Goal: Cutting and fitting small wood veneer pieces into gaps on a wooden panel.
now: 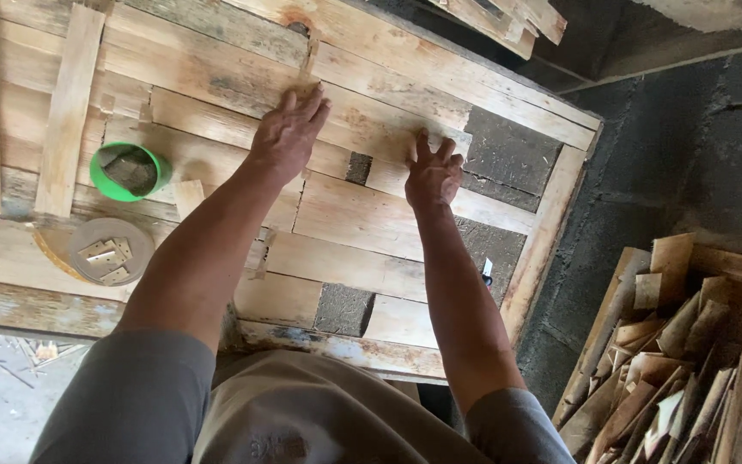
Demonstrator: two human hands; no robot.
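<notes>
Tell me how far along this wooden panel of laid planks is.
Done: most pale wooden planks lie side by side within the wooden frame. In hand: left hand and right hand press flat on planks. Left: grey gaps show between planks; the green round cup sits untouched.

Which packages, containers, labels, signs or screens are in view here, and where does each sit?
No labels, signs or screens show.
Green round cup: on the wooden boards, beside the left hand's forearm, dark inside.
Round grey lid: below the cup, holding small pale hinges.
Wooden bin: at lower right, full of offcuts.
</notes>
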